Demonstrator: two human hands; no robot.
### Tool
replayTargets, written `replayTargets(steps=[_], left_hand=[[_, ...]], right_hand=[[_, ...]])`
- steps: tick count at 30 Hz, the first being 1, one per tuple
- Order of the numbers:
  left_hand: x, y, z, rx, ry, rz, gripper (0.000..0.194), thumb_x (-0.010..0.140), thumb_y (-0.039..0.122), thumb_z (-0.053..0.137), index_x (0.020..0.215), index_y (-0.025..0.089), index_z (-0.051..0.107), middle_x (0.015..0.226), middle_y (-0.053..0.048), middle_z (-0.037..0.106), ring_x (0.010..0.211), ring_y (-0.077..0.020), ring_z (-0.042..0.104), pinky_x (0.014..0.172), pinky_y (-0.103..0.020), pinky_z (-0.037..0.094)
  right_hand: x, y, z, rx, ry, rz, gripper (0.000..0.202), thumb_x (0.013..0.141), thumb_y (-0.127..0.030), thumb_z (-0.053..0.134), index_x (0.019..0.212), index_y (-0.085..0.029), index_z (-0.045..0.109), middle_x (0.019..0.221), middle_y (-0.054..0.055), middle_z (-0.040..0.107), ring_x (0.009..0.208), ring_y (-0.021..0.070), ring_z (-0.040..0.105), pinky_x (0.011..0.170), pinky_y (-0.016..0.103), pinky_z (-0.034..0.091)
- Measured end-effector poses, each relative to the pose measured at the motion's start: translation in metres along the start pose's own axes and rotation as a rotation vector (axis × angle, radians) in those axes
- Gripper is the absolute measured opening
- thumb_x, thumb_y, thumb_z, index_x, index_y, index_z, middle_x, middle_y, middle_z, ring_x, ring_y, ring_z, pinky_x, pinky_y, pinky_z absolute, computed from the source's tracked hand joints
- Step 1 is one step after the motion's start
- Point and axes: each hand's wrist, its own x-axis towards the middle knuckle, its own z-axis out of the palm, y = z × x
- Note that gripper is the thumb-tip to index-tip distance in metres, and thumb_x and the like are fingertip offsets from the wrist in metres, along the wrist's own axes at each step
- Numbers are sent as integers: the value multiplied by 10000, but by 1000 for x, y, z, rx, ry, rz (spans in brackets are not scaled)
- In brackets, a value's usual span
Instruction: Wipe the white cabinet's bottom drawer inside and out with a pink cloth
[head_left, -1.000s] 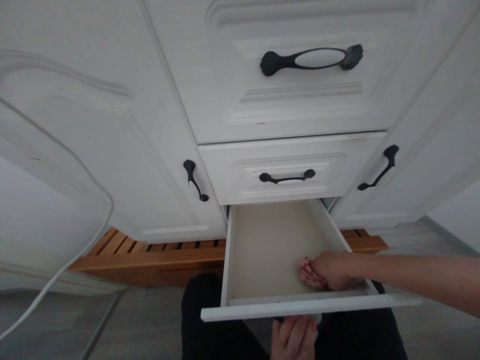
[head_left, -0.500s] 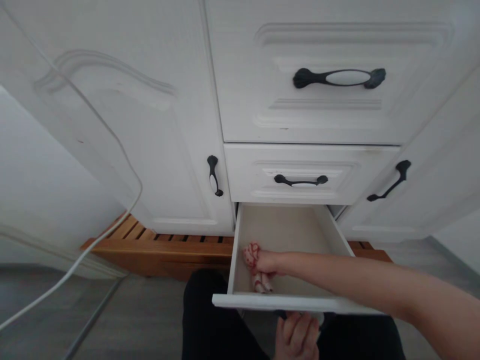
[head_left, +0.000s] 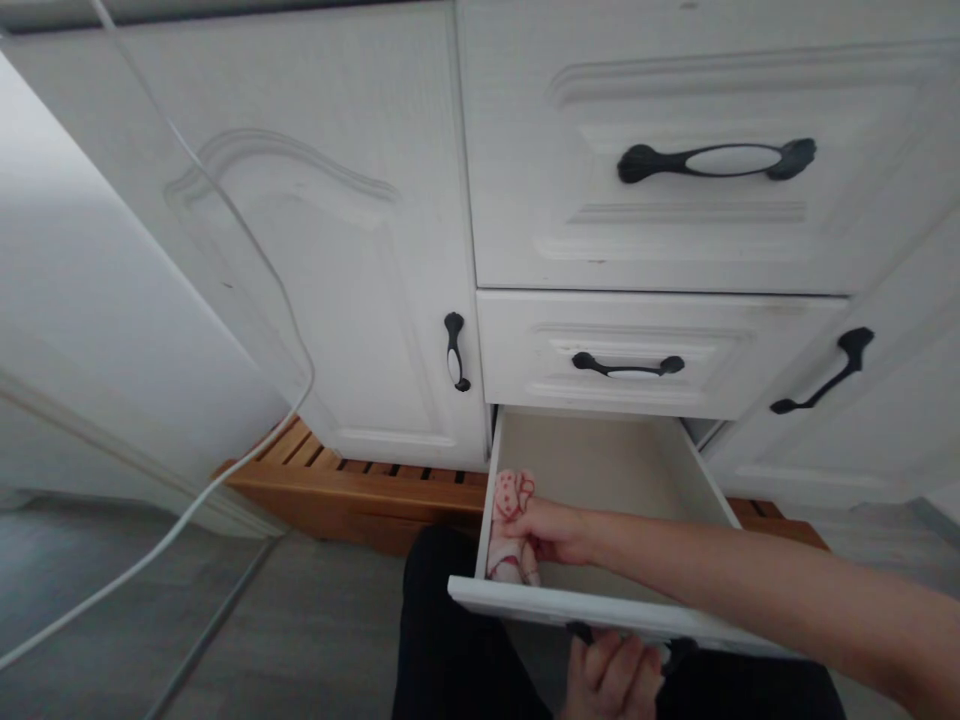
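Note:
The lowest drawer [head_left: 600, 470] of a white cabinet is pulled out over my knees. Inside, at its front left corner, lie rolled cloths, pinkish-white with red markings [head_left: 513, 495]. My right hand [head_left: 551, 530] reaches in from the right, its fingers closed on the patterned cloth. Below the drawer front [head_left: 517, 597], my left hand [head_left: 613, 675] has its fingers wrapped round the dark drawer handle [head_left: 580, 632].
Closed white drawers with dark handles [head_left: 628, 367] are above, with cabinet doors [head_left: 300, 300] on both sides. A white cable [head_left: 217, 485] hangs at the left. A slatted wooden platform [head_left: 360, 497] runs along the cabinet base.
The view has shifted, so the cabinet appears farther right. In the drawer, the cloth lies flatter against the left wall, with my right hand still at it. My left hand stays on the handle.

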Motion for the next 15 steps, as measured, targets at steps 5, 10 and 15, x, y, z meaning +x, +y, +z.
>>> replayTargets(steps=[5,10,15], left_hand=[[12,-6,-8,-4,-27,35,106,827,279,722,930,293,742,848,33,710,925,-144,627,1032,-327,447],[24,-7,-14,-7,-107,47,161,869,221,632,989,266,729,876,18,708,949,-148,625,1028,-322,440],[27,-10,-18,-44,-142,63,206,875,195,592,1020,256,724,924,8,706,999,-161,609,1012,-321,440]], right_hand=[[-32,-56,-2,-439,136,-388,287,900,-298,564,1174,-212,561,1058,58,631,953,185,626,832,326,511],[-29,-70,5,-920,340,-381,271,941,-224,446,1147,-220,622,1112,99,606,894,223,595,782,377,453],[-19,-60,18,-991,-85,-320,92,820,-310,651,857,-226,647,714,-27,604,638,142,541,570,249,377]])
